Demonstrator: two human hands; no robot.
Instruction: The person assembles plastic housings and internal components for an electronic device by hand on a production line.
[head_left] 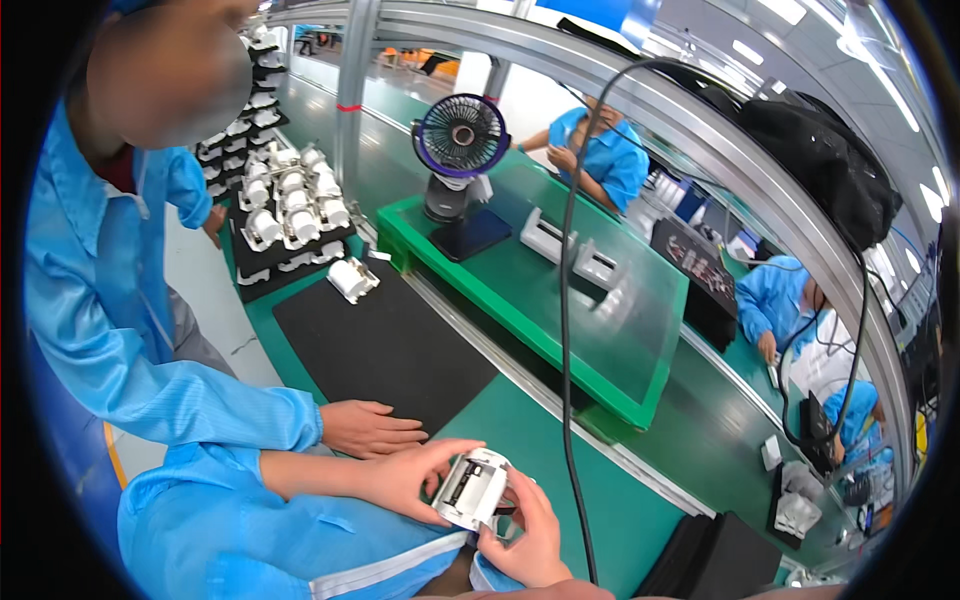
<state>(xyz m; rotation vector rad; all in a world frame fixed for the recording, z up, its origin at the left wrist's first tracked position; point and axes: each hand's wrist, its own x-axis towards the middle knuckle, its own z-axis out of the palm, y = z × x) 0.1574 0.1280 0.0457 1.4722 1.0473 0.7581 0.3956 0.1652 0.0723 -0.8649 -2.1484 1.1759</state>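
You've got on a light-blue, slightly shiny fabric work jacket [250, 525] with a white strip [390, 571] along its front edge, left sleeve [215, 468] ending short of the wrist, left hand [415, 478] and right hand [532, 532] ungloved.

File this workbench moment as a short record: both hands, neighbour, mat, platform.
Left hand: grips a white casing from the left
Right hand: holds the same casing from the right
Neighbour: a co-worker's hand, palm down, at the near edge of a black mat
Mat, far end: another white casing
Platform: green-edged; bears a purple-rimmed fan beside a dark flat device
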